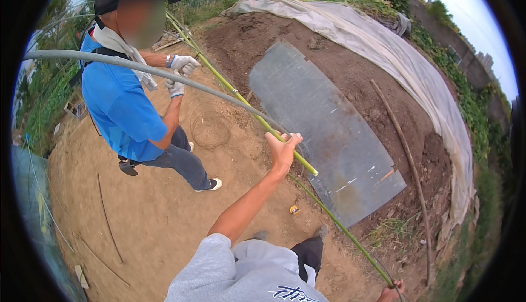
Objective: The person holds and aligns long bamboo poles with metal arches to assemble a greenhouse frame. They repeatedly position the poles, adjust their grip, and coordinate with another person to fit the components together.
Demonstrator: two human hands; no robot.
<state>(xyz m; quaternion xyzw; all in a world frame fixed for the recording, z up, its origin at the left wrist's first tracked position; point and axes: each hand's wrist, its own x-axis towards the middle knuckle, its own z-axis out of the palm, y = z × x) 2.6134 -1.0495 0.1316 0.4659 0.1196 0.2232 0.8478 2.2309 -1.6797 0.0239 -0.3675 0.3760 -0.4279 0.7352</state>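
Note:
My left hand [282, 147], arm stretched forward, is closed around a green bamboo pole [219, 77] near its cut end. A curved grey pipe [164, 73] comes in from the far left and meets the bamboo at that same hand; whether my fingers also grip the pipe is hard to see. At the lower right, my right hand [392, 292] closes on a thinner green bamboo pole [342, 225]. That thin pole slants up toward the thick pole's end. Across from me, a co-worker in a blue shirt [123, 115] holds two white-gloved hands [183, 65] close to the pipe.
A large grey sheet [329, 137] lies on the dug soil. Beyond it, white plastic film [383, 44] curves around the bed. A long stick [408, 154] rests on the right. On the ground are a wire coil [211, 129], a yellow tape measure [294, 210] and a thin rod [108, 220].

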